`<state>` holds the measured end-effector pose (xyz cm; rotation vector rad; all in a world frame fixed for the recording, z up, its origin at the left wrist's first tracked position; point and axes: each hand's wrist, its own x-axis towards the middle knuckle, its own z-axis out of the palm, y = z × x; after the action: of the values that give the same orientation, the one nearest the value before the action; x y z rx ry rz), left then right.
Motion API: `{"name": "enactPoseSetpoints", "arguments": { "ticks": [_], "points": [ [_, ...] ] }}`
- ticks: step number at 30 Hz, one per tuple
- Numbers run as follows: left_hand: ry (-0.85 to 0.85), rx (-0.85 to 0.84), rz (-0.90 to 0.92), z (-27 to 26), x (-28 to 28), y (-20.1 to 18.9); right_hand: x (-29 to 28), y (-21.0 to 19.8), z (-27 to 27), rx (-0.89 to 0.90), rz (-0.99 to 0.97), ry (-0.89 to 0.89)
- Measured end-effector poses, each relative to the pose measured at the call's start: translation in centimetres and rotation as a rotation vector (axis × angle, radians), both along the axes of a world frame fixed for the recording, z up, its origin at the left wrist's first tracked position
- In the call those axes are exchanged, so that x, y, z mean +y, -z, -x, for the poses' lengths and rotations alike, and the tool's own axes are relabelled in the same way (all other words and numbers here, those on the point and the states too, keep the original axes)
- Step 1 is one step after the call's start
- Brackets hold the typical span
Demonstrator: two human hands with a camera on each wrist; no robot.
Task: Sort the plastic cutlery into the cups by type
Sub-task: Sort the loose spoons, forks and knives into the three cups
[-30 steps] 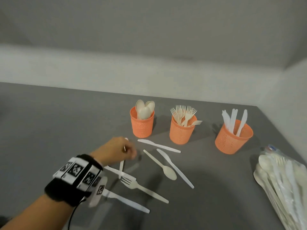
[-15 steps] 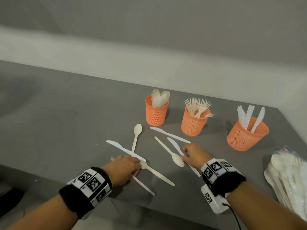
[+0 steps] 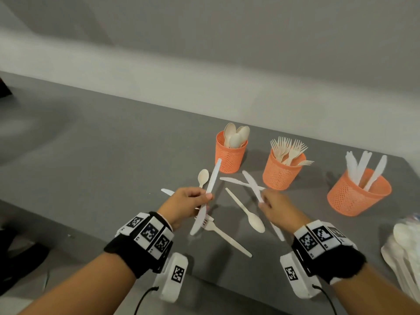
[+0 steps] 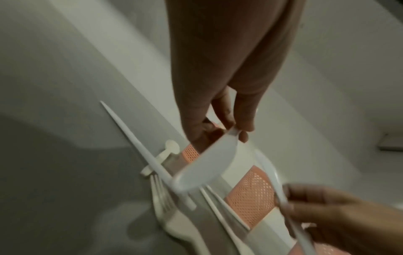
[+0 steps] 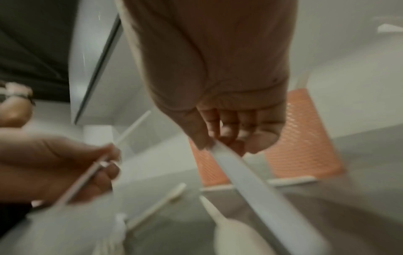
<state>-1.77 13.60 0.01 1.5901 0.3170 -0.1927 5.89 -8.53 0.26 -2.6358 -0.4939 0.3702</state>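
My left hand (image 3: pixel 207 197) pinches a white plastic knife (image 3: pixel 212 178) near its middle, lifted and tilted, handle toward the spoon cup (image 3: pixel 230 159). The left wrist view shows the same knife (image 4: pixel 202 165) between thumb and fingers. My right hand (image 3: pixel 263 200) pinches a second white knife (image 3: pixel 251 181), also seen in the right wrist view as a knife (image 5: pixel 250 177). On the grey table (image 3: pixel 113 160) lie a third knife (image 3: pixel 234 181), two spoons (image 3: pixel 203 177) (image 3: pixel 250 214), a fork (image 3: pixel 225 237) and a knife tip (image 3: pixel 167 191). The fork cup (image 3: pixel 280 176) and the knife cup (image 3: pixel 356 196) stand to the right.
A clear bag of spare white cutlery (image 3: pixel 406 251) lies at the table's right edge. The table's front edge runs just under my wrists. A pale wall rises behind the cups. Bare table surface stretches to the left of the loose cutlery.
Both hands were down on the table among the cutlery; each has now lifted a white knife off it. The head view has shifted left.
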Motion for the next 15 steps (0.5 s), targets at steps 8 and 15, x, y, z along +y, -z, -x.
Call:
{"name": "enactPoseSetpoints", "arguments": {
  "ticks": [8,15],
  "points": [
    [0.351,-0.099,-0.515,-1.8,-1.0,-2.9,5.2,-3.5,1.8,-0.383,-0.139,-0.450],
    [0.135,-0.463,-1.007,-2.7,1.4,-4.5,5.7,-2.9,0.7,-0.106,-0.061,-0.303]
  ]
}}
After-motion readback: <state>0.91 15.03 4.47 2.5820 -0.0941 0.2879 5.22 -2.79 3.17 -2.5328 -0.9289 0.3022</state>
